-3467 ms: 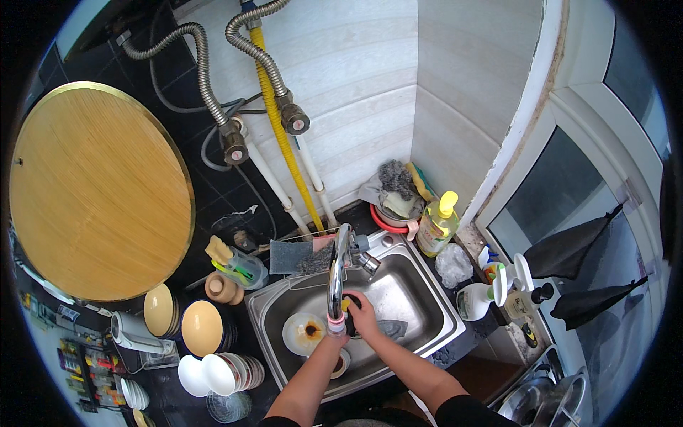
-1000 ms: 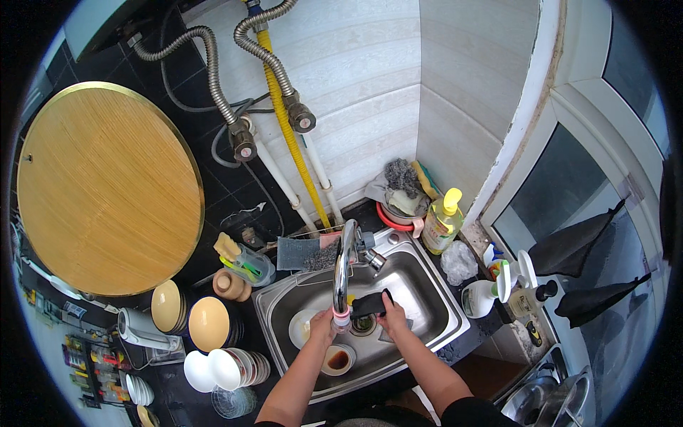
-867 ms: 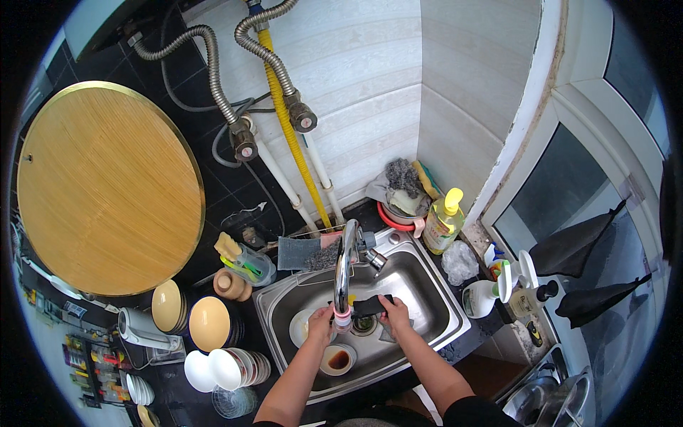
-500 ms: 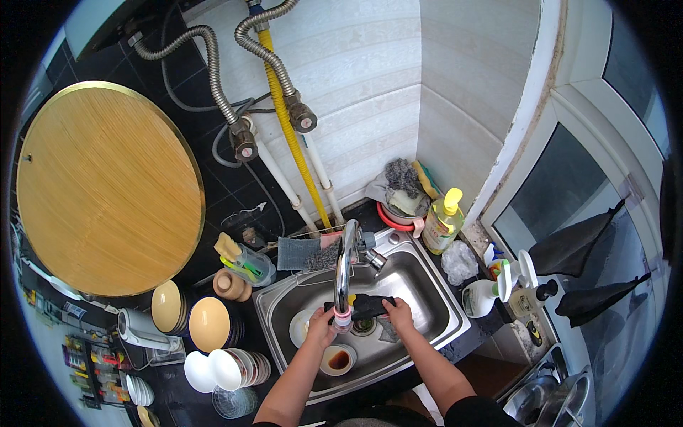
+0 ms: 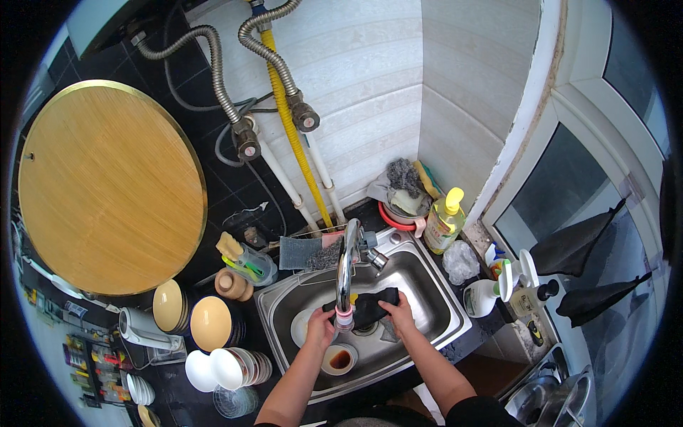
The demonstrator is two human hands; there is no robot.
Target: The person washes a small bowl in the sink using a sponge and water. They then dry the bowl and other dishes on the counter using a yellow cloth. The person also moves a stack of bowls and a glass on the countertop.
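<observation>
Left hand [image 5: 321, 325]: grip closed on the dark cloth's [image 5: 370, 306] left end.
Right hand [image 5: 400, 313]: grip closed on its right end.
Cloth: over the steel sink [image 5: 427, 281], under the tap [image 5: 346, 270].
Nearby: small bowl [image 5: 339, 359] below.

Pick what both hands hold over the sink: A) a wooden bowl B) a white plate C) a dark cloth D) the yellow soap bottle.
C: the left hand and right hand grip the two ends of a dark cloth under the tap, over the sink.
</observation>
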